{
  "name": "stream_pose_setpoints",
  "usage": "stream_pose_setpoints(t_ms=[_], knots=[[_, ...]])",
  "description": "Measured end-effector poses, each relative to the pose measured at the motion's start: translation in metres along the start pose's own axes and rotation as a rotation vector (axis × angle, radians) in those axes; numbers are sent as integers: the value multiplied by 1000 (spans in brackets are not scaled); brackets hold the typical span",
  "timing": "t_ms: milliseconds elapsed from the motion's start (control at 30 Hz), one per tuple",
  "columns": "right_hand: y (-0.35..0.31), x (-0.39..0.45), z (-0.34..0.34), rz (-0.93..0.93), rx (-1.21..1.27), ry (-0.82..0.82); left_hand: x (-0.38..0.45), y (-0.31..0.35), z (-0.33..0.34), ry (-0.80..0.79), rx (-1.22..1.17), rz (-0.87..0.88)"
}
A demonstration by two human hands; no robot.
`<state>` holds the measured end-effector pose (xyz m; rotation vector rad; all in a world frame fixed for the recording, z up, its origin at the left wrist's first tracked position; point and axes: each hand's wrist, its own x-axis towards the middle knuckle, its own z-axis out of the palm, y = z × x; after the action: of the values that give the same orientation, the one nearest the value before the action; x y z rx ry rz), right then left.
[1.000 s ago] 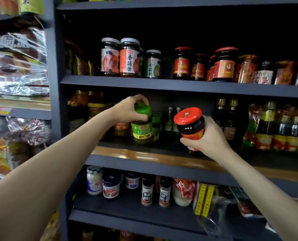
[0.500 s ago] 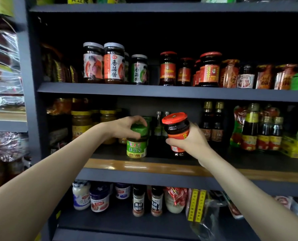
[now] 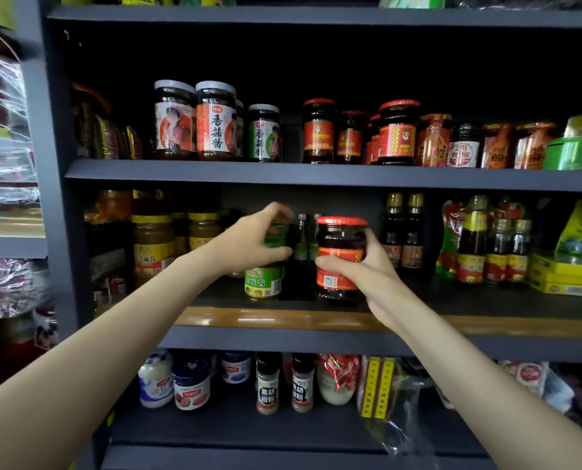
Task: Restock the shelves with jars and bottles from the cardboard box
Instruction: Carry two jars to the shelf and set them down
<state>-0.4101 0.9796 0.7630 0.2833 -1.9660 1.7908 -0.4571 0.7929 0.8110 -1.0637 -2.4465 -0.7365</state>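
Red-lidded jar (image 3: 341, 262) stood upright on the middle shelf (image 3: 283, 317), dark sauce inside, red-orange label with a barcode patch low on its left side. Right hand (image 3: 364, 269) wrapped the jar's lower half, fingers curled across the label front, thumb behind on the right. Just to its left, apart by a narrow gap, the green-lidded jar (image 3: 264, 279) also sat upright on the same shelf: green label, yellow band at the base, barcode on the right edge. Left hand (image 3: 249, 239) gripped it from above, fingers curled over the lid and upper body, hiding most of the lid. Two slim green-labelled bottles (image 3: 305, 242) stood behind, between the two jars. Yellow-lidded paste jars (image 3: 152, 245) further left, dark soy-type bottles (image 3: 403, 228) right. Upper shelf (image 3: 316, 174) carried a row of sauce jars.
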Motion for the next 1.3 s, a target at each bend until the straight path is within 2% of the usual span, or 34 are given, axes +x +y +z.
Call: stream_pose_setpoints(t_ms=[133,267,400,633,733,1000,1100,1167,1300], knots=[[-26,-26,-7,-182,-69,19,-6,50,-14,-200,-376,94],[-74,-33,-25,-398,-97,251,9,87,-33,-63,-447,276],[-128,-12,-50,-574,-244,417,42,118,-33,66,-423,330],[-155,36,-86,-586,-342,468,100,168,-25,160,-231,273],[-154,49,-101,-566,-317,401,119,185,-16,224,-83,217],[-141,82,-158,-405,-315,188,158,205,15,180,-209,58],[-133,96,-175,-315,-318,153,170,208,31,161,-155,6],[-128,103,-185,-258,-316,155,175,208,36,220,-81,-12],[-131,112,-208,-197,-236,137,178,201,24,349,-111,-61]])
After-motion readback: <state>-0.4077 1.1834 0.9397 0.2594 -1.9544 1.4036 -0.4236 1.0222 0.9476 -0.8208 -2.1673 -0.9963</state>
